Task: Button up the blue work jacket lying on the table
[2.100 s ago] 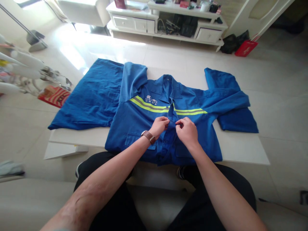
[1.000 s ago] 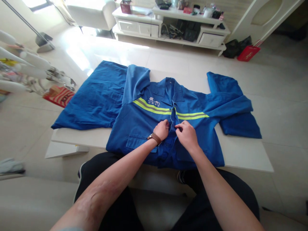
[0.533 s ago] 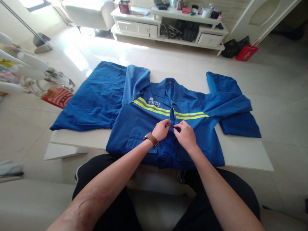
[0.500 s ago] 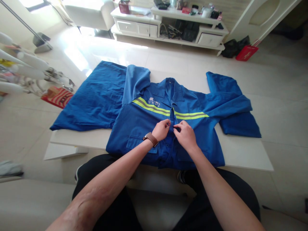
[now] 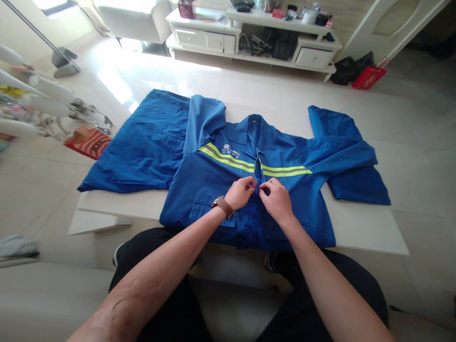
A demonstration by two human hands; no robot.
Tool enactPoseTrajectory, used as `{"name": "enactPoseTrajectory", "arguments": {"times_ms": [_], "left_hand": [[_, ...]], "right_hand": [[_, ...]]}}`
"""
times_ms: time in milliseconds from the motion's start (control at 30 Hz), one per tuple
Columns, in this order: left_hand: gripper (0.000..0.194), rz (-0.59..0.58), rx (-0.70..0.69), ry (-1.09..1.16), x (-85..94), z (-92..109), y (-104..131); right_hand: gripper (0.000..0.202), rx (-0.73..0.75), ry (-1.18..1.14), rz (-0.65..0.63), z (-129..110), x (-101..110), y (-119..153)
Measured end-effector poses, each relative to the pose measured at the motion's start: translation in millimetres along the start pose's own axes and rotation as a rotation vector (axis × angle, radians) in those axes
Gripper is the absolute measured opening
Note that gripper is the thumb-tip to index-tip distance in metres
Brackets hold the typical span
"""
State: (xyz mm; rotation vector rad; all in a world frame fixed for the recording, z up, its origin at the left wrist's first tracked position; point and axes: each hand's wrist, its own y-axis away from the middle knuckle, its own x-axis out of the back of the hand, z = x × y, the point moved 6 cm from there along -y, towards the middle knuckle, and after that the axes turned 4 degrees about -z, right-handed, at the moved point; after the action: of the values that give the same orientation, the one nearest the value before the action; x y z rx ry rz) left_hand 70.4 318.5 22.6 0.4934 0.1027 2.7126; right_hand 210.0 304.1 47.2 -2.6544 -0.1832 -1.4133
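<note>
Both hands have crept slightly up the blue work shirt [image 5: 228, 190] since a moment ago. The left hand [image 5: 240, 192] and right hand [image 5: 276, 202], close together, pinch the front placket [image 5: 257, 176], holding its edges aligned while the shirt lies flat on the white table [image 5: 363, 228].

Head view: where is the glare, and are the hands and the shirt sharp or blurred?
Head view: strong glare washes out the floor at upper left; the left hand, right hand and blue shirt are sharp and evenly lit; the rack at the left edge is soft, and the table edge bows from the wide lens.
</note>
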Motion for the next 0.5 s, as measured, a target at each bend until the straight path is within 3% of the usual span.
{"name": "enactPoseTrajectory", "arguments": {"times_ms": [500], "left_hand": [[0.011,0.109,0.101,0.277,-7.4,-21.1,-9.3]], "right_hand": [[0.012,-0.014,-0.029,0.014,-2.5,4.0,-1.6]]}}
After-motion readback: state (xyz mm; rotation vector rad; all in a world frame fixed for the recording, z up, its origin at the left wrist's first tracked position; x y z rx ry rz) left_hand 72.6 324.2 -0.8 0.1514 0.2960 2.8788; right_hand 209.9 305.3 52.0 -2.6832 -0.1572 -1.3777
